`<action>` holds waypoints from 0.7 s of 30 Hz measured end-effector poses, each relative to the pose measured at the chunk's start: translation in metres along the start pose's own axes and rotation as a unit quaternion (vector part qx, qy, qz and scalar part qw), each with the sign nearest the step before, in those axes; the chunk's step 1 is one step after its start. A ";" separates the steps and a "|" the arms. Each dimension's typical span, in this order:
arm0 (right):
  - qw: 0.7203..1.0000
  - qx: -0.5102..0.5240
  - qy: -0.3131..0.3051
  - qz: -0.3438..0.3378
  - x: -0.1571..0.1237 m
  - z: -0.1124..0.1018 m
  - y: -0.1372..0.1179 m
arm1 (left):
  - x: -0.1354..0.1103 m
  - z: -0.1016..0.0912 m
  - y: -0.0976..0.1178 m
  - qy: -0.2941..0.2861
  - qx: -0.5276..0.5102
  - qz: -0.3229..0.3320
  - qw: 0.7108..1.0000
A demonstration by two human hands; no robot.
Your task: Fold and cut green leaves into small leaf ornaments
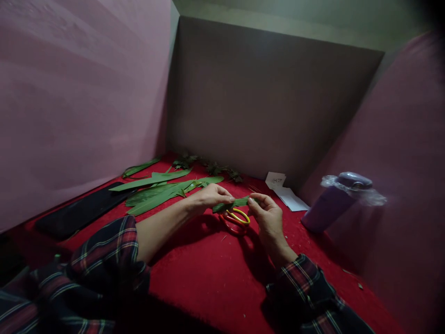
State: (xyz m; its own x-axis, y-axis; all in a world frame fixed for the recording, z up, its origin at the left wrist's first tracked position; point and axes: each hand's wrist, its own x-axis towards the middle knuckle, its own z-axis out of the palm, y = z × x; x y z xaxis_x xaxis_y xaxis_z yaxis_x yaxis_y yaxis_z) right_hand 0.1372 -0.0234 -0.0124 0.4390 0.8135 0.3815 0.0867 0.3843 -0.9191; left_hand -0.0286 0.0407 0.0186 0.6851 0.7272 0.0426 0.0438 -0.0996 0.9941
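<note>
Both my hands hold a narrow green leaf strip [233,203] level above the red table top [208,278]. My left hand [208,197] pinches its left end with closed fingers. My right hand [266,215] grips its right end, fingers curled. Directly under the strip lie scissors with red and yellow handle loops [236,220] on the cloth. Both forearms wear plaid sleeves.
A pile of long green leaves [160,188] lies at the back left, with small leafy twigs [215,168] by the rear wall. A black flat object [79,211] rests at the left edge. White paper slips [287,195] and a purple lidded cup [333,202] stand right. Walls enclose three sides.
</note>
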 end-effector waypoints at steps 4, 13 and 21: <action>1.000 -0.025 -0.007 -0.015 -0.001 0.001 -0.001 | 0.000 0.000 0.001 0.004 0.003 -0.004 1.000; 0.999 -0.033 -0.012 -0.014 -0.003 0.001 -0.002 | 0.004 -0.001 -0.004 0.005 -0.006 -0.005 1.000; 0.998 -0.061 0.006 -0.036 -0.001 0.000 0.002 | 0.003 -0.001 -0.003 0.010 -0.003 -0.007 1.000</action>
State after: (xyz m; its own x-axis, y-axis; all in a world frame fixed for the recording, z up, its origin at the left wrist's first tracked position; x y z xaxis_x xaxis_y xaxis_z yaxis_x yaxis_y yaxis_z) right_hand 0.1366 -0.0233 -0.0141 0.4379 0.7807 0.4458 0.2253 0.3848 -0.8951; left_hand -0.0275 0.0432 0.0161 0.6693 0.7424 0.0304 0.0489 -0.0849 0.9952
